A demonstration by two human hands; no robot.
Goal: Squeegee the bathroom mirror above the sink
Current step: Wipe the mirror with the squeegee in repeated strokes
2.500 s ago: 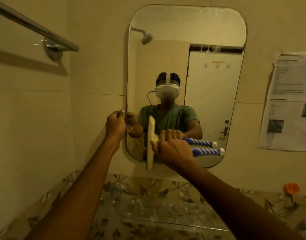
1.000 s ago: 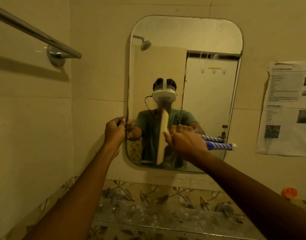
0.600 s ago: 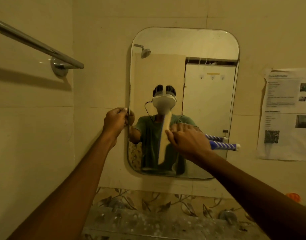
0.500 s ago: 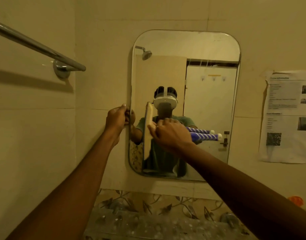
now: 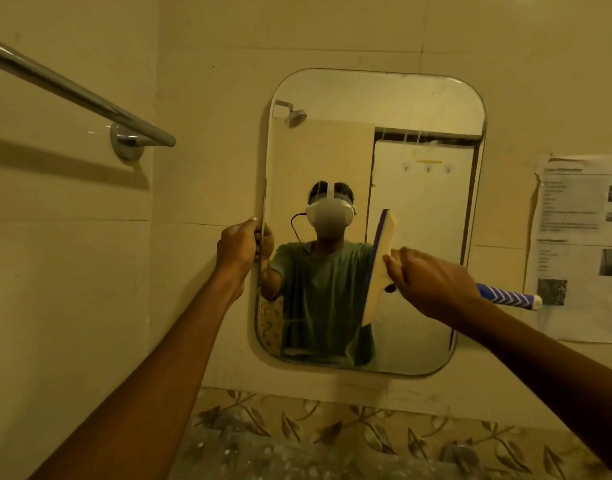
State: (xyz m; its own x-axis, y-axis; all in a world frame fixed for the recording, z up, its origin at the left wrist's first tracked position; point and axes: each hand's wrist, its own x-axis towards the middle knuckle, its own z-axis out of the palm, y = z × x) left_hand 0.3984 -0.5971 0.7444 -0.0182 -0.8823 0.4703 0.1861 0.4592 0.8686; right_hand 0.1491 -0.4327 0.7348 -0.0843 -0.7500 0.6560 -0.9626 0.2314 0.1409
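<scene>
The mirror (image 5: 418,109) hangs on the beige wall, a tall rectangle with round corners. The squeegee (image 5: 379,271) is on the glass, right of the middle and in the lower half. Its cream head stands almost upright, with the top leaning a little to the right and a blue strip along its left edge. It seems to lie against the glass, but I cannot tell how firmly.

The right hand (image 5: 432,282) is closed around the squeegee just behind the head, with fingers curled over it. This hand hides the place where the head meets the handle (image 5: 505,294). The handle is blue with white arrow marks and it points to the right, past the mirror's edge. The right hand and forearm also cover part of the lower right glass.

The left hand (image 5: 237,249) grips the left edge of the mirror at middle height, fingers wrapped around the rim.

A metal towel bar (image 5: 72,93) is fixed on the left wall, well apart from the mirror. A paper sheet (image 5: 581,244) with print and small pictures hangs on the wall to the right, and the white end of the handle reaches its left border in this view. Below the mirror runs a band of leaf-patterned tiles (image 5: 332,431). In the glass are reflected a shower head (image 5: 295,116), a pale door (image 5: 422,209) and the person in a green shirt.
</scene>
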